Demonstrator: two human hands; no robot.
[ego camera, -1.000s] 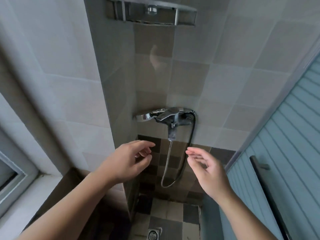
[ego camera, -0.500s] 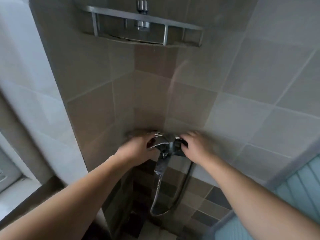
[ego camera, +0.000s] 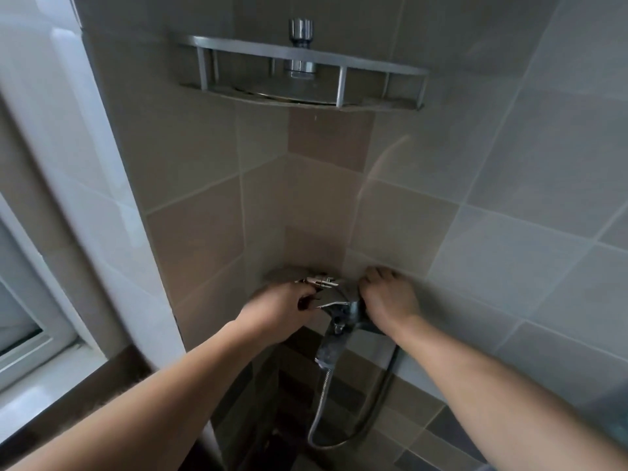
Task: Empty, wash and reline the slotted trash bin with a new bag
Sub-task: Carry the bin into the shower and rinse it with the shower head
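Note:
A chrome shower mixer tap [ego camera: 339, 312] is fixed in the tiled corner, its lever pointing down. My left hand [ego camera: 282, 305] grips the hand shower head [ego camera: 321, 281] that lies in its cradle on the tap's left side. My right hand [ego camera: 389, 295] curls over the right end of the tap. A metal hose [ego camera: 356, 426] loops down below the tap. No trash bin or bag is in view.
A metal corner shelf [ego camera: 306, 78] hangs on the wall above, with a chrome pipe fitting [ego camera: 300, 32] behind it. A white window frame [ego camera: 40, 334] and sill lie at the left. Dark and light mosaic tiles [ego camera: 390, 402] cover the lower wall.
Both hands rose from mid-air in front of the tap and now hold its two ends. The camera moved closer and tilted upward.

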